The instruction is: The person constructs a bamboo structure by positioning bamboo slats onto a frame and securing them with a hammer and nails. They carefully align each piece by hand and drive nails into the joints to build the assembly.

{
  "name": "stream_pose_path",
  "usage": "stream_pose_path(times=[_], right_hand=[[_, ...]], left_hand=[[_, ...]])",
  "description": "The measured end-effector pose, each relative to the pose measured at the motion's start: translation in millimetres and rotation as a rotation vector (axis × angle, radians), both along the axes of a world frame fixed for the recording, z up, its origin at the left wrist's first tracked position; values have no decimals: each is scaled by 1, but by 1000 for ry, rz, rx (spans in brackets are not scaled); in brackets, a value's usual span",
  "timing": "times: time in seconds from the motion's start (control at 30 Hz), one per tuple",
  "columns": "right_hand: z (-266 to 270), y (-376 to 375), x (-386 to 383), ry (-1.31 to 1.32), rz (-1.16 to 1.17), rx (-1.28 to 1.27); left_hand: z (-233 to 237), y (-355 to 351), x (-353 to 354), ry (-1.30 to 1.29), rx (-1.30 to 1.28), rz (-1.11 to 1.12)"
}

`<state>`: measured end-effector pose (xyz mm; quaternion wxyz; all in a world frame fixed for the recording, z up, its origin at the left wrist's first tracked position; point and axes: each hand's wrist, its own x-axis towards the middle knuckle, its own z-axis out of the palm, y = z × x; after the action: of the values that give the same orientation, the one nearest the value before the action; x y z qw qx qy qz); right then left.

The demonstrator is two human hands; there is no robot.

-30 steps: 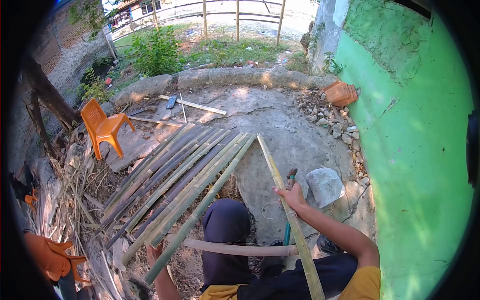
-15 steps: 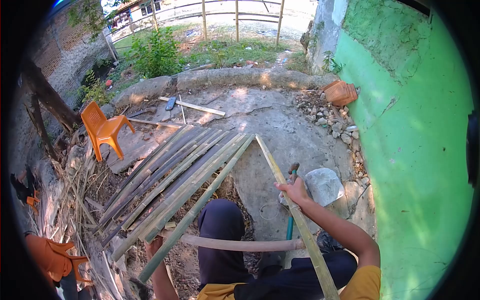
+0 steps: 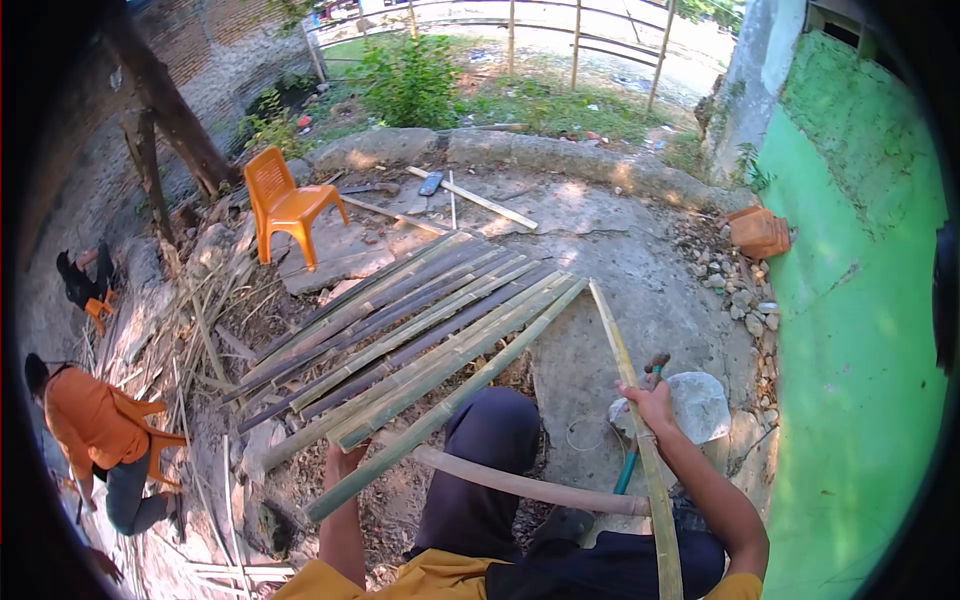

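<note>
A worker's right hand (image 3: pixel 648 403), fingers clenched around a long bamboo strip (image 3: pixel 617 340), holds it at the lower right of the frame. The strip runs from beside the knee up to the centre, where its far tip nearly touches the right edge of a row of split bamboo (image 3: pixel 420 320) laid side by side on the concrete floor (image 3: pixel 590 240).

The left hand (image 3: pixel 345 462), bottom centre-left, reaches up under the nearest piece of that row; whether its fingers are closed cannot be told. A bent pole (image 3: pixel 520 487) lies across the lap, and a teal-handled tool (image 3: pixel 628 470) stands beside a stone (image 3: pixel 700 405).

Over the last second the view has swung left, bringing a crouching person in orange (image 3: pixel 95 430) into the left edge. The grip on the strip has held, and the strip remains apart from the row.
</note>
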<state>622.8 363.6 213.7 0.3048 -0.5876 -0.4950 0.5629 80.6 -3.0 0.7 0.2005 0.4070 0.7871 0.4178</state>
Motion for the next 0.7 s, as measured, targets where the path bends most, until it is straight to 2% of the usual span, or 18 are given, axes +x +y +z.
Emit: stream_pose_path(times=[0.07,0.1,0.17,0.2,0.3,0.4,0.7], right_hand=[[-2,1,-3,31,32,-4],[-4,-1,-2,54,17,-7],[-9,4,3,73,2,-5],[-13,8,7,69,27,-18],[-8,9,4,60,68,-34],[-4,3,-1,60,4,-5],[-4,2,0,82,14,10]], left_hand=[[121,24,74,165,211,-48],[113,9,70,168,192,-17],[98,11,66,622,-160,-68],[98,11,71,618,-162,-62],[114,11,93,-934,595,178],[91,5,80,-1048,587,243],[100,-2,85,-784,428,170]])
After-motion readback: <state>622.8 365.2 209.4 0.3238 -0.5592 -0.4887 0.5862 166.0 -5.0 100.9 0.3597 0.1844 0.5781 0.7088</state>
